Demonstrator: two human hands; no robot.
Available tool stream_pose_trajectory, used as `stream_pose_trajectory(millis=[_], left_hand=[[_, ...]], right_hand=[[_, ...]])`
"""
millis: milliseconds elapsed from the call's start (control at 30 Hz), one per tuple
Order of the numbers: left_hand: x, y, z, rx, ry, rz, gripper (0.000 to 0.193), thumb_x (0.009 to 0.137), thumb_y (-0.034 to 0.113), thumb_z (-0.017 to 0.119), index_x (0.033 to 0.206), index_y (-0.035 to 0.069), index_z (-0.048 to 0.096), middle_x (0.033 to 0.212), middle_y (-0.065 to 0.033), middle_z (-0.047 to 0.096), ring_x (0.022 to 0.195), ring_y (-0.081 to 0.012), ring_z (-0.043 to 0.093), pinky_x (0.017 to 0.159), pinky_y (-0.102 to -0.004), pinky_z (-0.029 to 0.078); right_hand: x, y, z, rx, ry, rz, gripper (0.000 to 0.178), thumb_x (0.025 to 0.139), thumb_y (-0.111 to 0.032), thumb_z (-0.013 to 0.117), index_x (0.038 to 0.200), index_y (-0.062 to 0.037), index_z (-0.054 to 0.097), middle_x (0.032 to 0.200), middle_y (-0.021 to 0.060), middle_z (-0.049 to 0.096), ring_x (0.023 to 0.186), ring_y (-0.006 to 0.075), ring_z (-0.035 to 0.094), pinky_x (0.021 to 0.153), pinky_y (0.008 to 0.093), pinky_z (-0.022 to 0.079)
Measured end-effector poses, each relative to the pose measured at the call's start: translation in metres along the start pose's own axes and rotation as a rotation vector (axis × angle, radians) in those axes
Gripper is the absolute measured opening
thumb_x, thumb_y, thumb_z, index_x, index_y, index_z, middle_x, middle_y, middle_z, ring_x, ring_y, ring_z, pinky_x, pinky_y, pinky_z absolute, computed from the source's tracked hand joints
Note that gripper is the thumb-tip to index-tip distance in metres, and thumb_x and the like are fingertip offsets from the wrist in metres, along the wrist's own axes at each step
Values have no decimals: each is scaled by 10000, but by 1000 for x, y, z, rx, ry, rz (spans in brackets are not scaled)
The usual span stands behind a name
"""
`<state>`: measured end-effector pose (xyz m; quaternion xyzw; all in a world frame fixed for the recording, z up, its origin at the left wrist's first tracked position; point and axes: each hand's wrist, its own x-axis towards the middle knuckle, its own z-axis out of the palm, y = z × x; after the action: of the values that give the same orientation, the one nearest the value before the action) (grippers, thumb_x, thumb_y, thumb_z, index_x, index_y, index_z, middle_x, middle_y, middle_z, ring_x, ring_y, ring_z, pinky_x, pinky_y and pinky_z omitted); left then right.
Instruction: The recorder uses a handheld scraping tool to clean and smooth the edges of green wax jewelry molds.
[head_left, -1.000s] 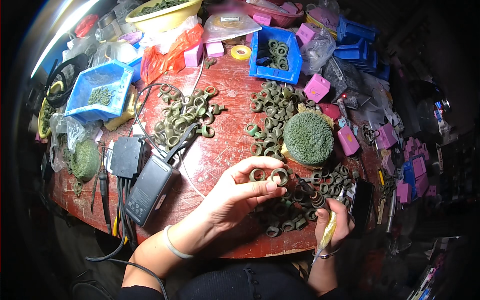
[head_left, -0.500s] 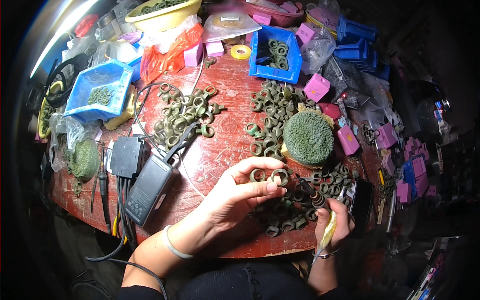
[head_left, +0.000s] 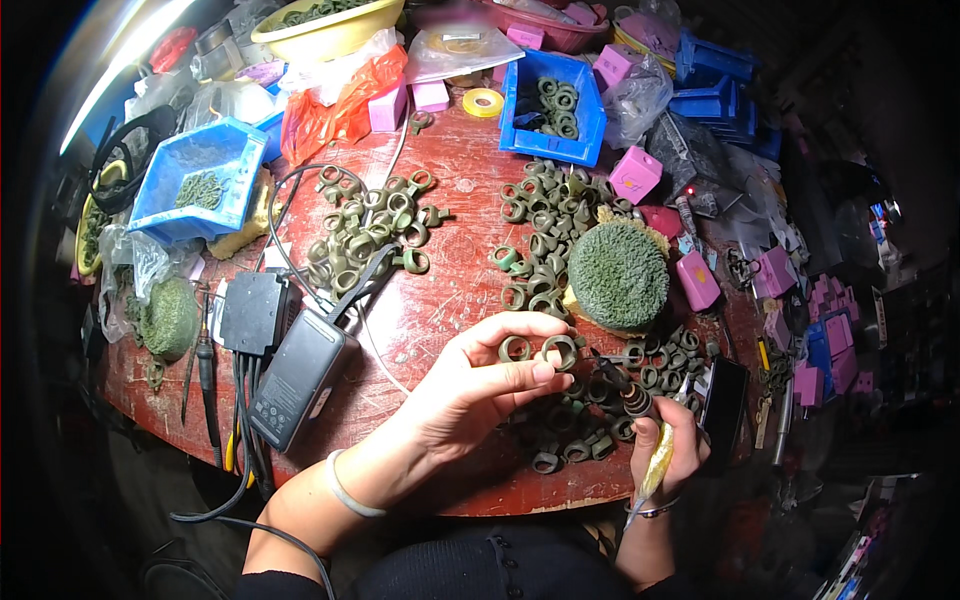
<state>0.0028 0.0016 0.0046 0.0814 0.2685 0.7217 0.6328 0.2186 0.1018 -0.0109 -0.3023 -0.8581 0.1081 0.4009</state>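
Note:
My left hand (head_left: pixel 460 385) is raised over the table, its thumb and fingers closed on dark green rings. One ring (head_left: pixel 561 341) stands at the fingertips, and another ring (head_left: pixel 503 348) sits between the fingers behind it. Pen-fashion, my right hand (head_left: pixel 672 448) grips a soldering-iron-like pen tool (head_left: pixel 657 464) with a yellow-wrapped handle and a dark front end. Its tip points up and left toward the held rings; whether it touches them I cannot tell. Beneath and beside both hands lie loose green rings (head_left: pixel 573 449), partly hidden by the fingers.
A round green textured pad (head_left: pixel 618 277) lies beyond my hands. Further ring piles (head_left: pixel 368 228) spread at left and centre. Black power adapters (head_left: pixel 303 378) with cables lie left. Blue bins (head_left: pixel 550 143) and pink blocks (head_left: pixel 635 175) stand farther back. A dark flat object (head_left: pixel 725 400) borders my right hand.

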Motion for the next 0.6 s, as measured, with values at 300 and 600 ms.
stream_pose_trajectory(millis=[300, 600], left_hand=[[0, 0, 0, -5, -1, -5, 347, 816, -27, 699, 1142, 33, 597, 1178, -42, 542, 1063, -165, 585, 956, -362, 516], [1, 0, 0, 13, -6, -18, 353, 814, -30, 699, 1145, 44, 600, 1156, -36, 550, 1034, -152, 591, 938, -346, 519]], right_hand=[[-2, 2, 1, -8, 9, 14, 348, 907, -364, 653, 907, -16, 636, 674, 64, 649, 561, 200, 625, 544, 295, 471], [0, 3, 1, -14, 5, -14, 372, 919, -362, 639, 906, 10, 625, 656, 70, 628, 548, 178, 601, 535, 288, 465]])
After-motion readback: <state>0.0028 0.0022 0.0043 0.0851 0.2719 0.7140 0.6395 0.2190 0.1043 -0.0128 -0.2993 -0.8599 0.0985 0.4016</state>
